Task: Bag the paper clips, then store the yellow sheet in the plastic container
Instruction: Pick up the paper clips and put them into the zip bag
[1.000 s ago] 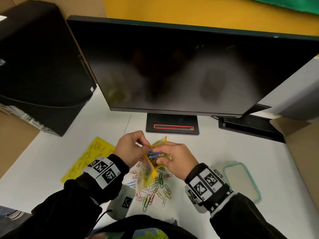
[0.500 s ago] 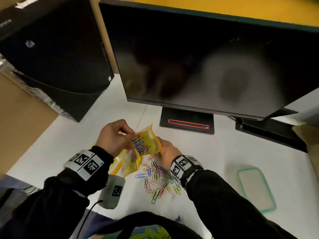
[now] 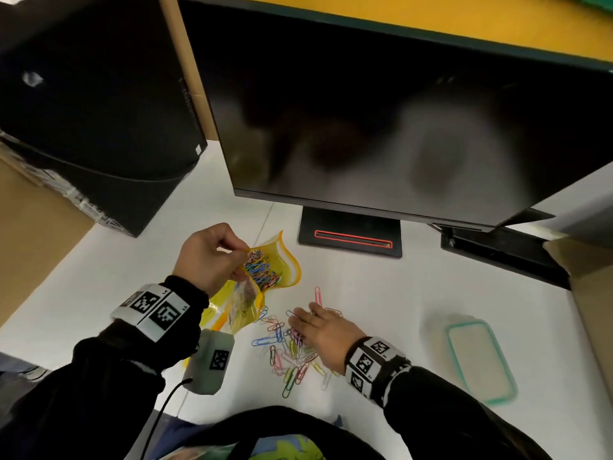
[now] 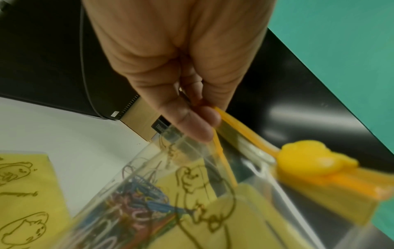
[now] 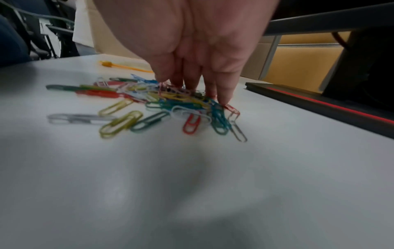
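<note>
My left hand (image 3: 243, 252) pinches the mouth edge of a clear zip bag (image 3: 282, 273) with a yellow rim, held up over the white table. Several coloured paper clips sit inside the bag (image 4: 136, 200). The bag's yellow slider (image 4: 307, 161) hangs at the far end of the rim beyond my left hand (image 4: 210, 124). My right hand (image 3: 308, 322) lies fingers down on the loose pile of paper clips (image 3: 288, 360); its fingertips (image 5: 224, 99) touch the clips (image 5: 170, 101). The yellow sheet (image 4: 25, 185) lies on the table under the bag. The teal-rimmed plastic container (image 3: 454, 346) stands at the right.
A large dark monitor (image 3: 398, 127) on a black base (image 3: 350, 232) fills the back. A black computer case (image 3: 93, 111) stands at the left and a cardboard flap (image 3: 593, 293) at the right. A grey tagged device (image 3: 210, 363) hangs below my left wrist.
My right hand left the bag's mouth and dropped onto the loose clips on the table. My left hand still holds the bag up, now with clips inside.
</note>
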`<control>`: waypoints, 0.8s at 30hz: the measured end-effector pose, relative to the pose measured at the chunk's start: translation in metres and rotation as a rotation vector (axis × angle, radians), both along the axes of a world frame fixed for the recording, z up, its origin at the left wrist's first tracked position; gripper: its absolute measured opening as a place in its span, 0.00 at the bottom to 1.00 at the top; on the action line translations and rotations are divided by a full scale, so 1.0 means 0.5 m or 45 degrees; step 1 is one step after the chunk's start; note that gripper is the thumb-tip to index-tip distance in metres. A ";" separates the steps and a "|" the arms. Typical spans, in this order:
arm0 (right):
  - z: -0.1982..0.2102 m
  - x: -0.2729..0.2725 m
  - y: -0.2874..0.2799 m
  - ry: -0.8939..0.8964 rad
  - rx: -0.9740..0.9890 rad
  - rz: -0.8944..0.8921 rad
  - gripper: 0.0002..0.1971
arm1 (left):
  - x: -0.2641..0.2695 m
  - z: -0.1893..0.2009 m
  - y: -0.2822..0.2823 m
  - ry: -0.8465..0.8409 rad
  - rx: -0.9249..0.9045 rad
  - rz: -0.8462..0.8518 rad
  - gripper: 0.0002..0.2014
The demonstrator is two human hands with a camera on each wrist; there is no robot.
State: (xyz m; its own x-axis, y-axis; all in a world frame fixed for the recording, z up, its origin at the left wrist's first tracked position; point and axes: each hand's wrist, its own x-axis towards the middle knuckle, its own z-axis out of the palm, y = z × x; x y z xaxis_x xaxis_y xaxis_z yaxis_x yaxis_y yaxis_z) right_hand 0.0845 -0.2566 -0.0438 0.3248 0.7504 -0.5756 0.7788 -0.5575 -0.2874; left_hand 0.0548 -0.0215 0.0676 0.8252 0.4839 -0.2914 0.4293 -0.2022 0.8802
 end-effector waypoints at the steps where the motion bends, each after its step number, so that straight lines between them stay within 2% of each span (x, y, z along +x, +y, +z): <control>1: 0.005 -0.003 -0.001 -0.012 0.022 -0.003 0.31 | 0.004 0.001 0.001 -0.004 -0.008 0.000 0.06; 5: 0.016 -0.011 0.070 -0.025 0.150 0.034 0.37 | 0.020 0.013 0.012 -0.038 -0.043 0.014 0.08; 8: -0.005 -0.019 0.134 0.008 0.054 0.117 0.52 | 0.029 0.025 0.024 -0.051 -0.027 0.007 0.08; 9: -0.015 -0.022 0.143 0.004 0.025 0.126 0.53 | 0.030 0.028 0.027 -0.054 -0.022 0.008 0.07; 11: -0.024 -0.025 0.141 0.002 0.016 0.115 0.49 | 0.030 0.032 0.033 -0.058 -0.017 0.015 0.04; 15: -0.028 -0.019 0.079 -0.022 0.168 0.101 0.28 | 0.023 0.028 0.037 -0.037 -0.019 0.018 0.04; 20: -0.041 -0.023 0.015 0.000 0.207 0.071 0.25 | 0.018 0.020 0.038 -0.003 -0.037 0.014 0.08; 24: -0.025 -0.018 0.069 0.009 0.265 -0.028 0.32 | 0.021 0.022 0.027 -0.014 -0.064 0.003 0.08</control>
